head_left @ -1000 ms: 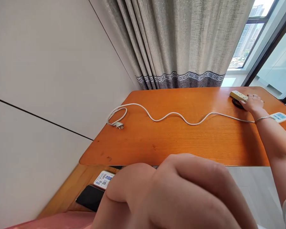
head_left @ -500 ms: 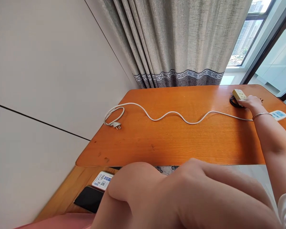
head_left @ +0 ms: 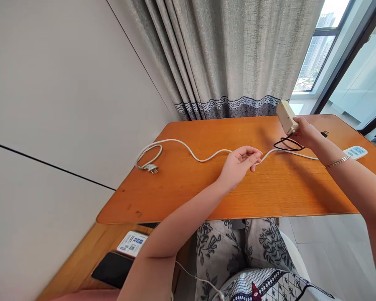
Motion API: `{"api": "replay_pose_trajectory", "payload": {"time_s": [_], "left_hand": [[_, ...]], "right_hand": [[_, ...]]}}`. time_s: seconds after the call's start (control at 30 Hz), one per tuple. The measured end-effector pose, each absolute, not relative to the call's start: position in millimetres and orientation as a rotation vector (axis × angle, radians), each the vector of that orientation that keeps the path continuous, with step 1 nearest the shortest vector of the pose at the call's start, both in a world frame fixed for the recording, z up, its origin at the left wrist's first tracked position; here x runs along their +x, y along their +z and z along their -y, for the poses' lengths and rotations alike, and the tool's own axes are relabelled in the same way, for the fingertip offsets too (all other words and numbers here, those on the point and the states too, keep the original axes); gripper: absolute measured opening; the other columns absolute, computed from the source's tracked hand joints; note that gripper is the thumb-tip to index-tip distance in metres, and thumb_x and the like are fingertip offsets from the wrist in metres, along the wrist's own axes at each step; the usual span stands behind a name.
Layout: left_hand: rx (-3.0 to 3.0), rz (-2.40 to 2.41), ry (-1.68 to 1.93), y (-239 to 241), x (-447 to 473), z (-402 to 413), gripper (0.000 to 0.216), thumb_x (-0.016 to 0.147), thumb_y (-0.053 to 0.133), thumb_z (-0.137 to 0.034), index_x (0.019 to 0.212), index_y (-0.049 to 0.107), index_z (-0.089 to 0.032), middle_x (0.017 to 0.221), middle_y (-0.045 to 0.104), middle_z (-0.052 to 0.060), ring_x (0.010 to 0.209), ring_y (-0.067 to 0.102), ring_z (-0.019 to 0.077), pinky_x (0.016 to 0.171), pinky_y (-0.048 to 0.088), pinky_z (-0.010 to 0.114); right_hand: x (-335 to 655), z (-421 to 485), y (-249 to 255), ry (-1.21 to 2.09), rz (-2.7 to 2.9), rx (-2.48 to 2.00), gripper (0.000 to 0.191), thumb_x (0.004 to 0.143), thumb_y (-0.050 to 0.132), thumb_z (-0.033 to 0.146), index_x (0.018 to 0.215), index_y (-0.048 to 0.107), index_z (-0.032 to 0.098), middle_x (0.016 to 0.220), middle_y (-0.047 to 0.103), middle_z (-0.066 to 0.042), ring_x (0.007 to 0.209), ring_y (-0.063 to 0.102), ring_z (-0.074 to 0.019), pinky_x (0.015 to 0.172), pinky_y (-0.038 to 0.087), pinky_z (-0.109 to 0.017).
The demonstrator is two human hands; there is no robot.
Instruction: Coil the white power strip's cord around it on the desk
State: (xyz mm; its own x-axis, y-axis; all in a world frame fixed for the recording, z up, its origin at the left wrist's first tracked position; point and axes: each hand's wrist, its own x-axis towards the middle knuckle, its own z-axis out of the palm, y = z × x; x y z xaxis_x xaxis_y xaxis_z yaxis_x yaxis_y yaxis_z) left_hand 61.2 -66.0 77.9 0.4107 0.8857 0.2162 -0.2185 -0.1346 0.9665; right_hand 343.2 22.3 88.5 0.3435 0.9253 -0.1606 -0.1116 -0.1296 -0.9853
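Observation:
A cream power strip (head_left: 286, 117) is raised off the table in my right hand (head_left: 304, 133), closed around its lower end. The strip is tilted, and its plain side faces me. Loops of its black cord (head_left: 288, 144) hang below my fingers. My left hand (head_left: 240, 164) hovers over the middle of the table, fingers loosely curled and slightly apart, with nothing seen in them. Under it runs a white cord (head_left: 200, 160), partly hidden by the hand. This cord ends in a white plug (head_left: 151, 168) at the left and reaches a white power strip (head_left: 356, 152) at the right.
The orange-brown wooden table (head_left: 175, 196) meets a pale wall panel on the left. A grey curtain (head_left: 232, 54) hangs behind it. A black plug (head_left: 324, 133) lies near the right end. Below left, a black phone (head_left: 113, 268) and a white printed box (head_left: 132, 243) rest on a wooden surface.
My right hand has lifted the cream power strip off the table and brought it left, with its black cord hanging. My left hand has come out over the table's middle.

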Motion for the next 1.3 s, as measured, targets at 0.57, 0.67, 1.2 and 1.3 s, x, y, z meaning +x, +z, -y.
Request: {"api": "replay_pose_trajectory", "payload": {"time_s": [0.57, 0.67, 1.2, 1.3], "left_hand": [[0.927, -0.877, 0.8, 55, 95, 3, 0.057, 0.094, 0.043, -0.069, 0.114, 0.06, -0.018, 0.107, 0.073, 0.012, 0.059, 0.067, 0.0105, 0.047, 0.043, 0.019], [0.822, -0.76, 0.918, 66, 80, -3, 0.068, 0.087, 0.045, -0.079, 0.112, 0.06, -0.017, 0.102, 0.074, 0.013, 0.075, 0.074, 0.0176, 0.061, 0.056, 0.024], [1.677, -1.453, 1.902, 82, -58, -85, 0.05, 0.089, 0.065, -0.038, 0.132, 0.045, -0.021, 0.165, 0.029, 0.019, 0.149, 0.04, 0.0251, 0.12, 0.037, 0.038], [2.048, -1.42, 1.729, 78, -78, -64, 0.054, 0.08, 0.072, -0.033, 0.127, 0.05, -0.021, 0.168, 0.025, 0.02, 0.15, 0.037, 0.0303, 0.122, 0.034, 0.046]], "right_hand": [[235, 101, 168, 1.311, 1.205, -0.695, 0.041, 0.076, 0.07, 0.057, 0.107, 0.067, 0.03, 0.09, 0.074, 0.001, 0.083, 0.074, -0.02, 0.058, 0.062, -0.028], [250, 117, 174, 1.104, 1.175, -0.725, 0.036, 0.074, 0.072, 0.048, 0.107, 0.067, 0.034, 0.091, 0.072, 0.004, 0.083, 0.073, -0.0172, 0.059, 0.06, -0.025], [375, 146, 150, 0.246, 0.994, -1.385, 0.068, 0.092, 0.009, 0.026, 0.142, 0.055, 0.031, 0.14, 0.06, -0.012, 0.141, 0.051, -0.0272, 0.098, 0.053, -0.042], [399, 146, 132, 0.315, 0.671, -1.519, 0.064, 0.092, 0.017, 0.026, 0.145, 0.054, 0.033, 0.152, 0.054, -0.009, 0.142, 0.049, -0.0253, 0.094, 0.056, -0.042]]}}
